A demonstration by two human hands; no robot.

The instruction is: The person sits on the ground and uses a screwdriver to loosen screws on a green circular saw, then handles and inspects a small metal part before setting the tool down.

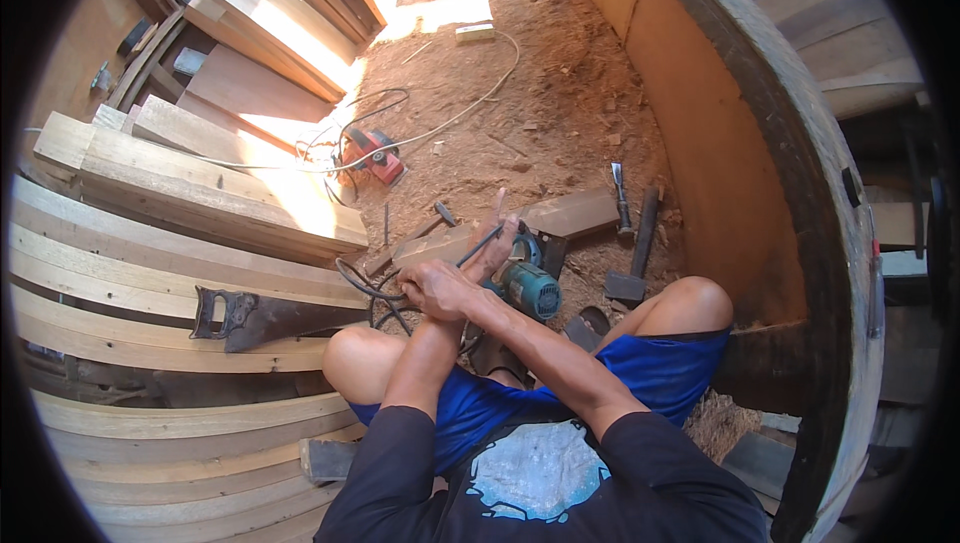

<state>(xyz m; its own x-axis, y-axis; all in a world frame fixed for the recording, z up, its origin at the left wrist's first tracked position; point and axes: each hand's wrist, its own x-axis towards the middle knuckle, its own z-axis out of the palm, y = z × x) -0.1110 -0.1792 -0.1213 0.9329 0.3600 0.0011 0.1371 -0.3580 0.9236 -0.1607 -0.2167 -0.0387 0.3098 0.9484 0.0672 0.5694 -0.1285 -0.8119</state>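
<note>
In the head view I see both forearms coming up from the bottom of the frame and crossing near the centre. The left hand (492,248) sits just above centre, fingers partly raised, pressed against the top of a teal power tool (525,283); I cannot tell how tightly it grips. The right hand (437,290) lies just left of the tool, fingers curled in a fist around a thin dark rod or cable (478,246) that slants up toward the left hand. The tool rests between the bent knees, just right of centre, above blue shorts (660,368). A handsaw (262,316) lies on curved planks (150,273) at the left. A hammer (636,253) and a chisel (620,198) lie on the sawdust ground right of centre. A red power tool (377,153) sits in the upper middle.
</note>
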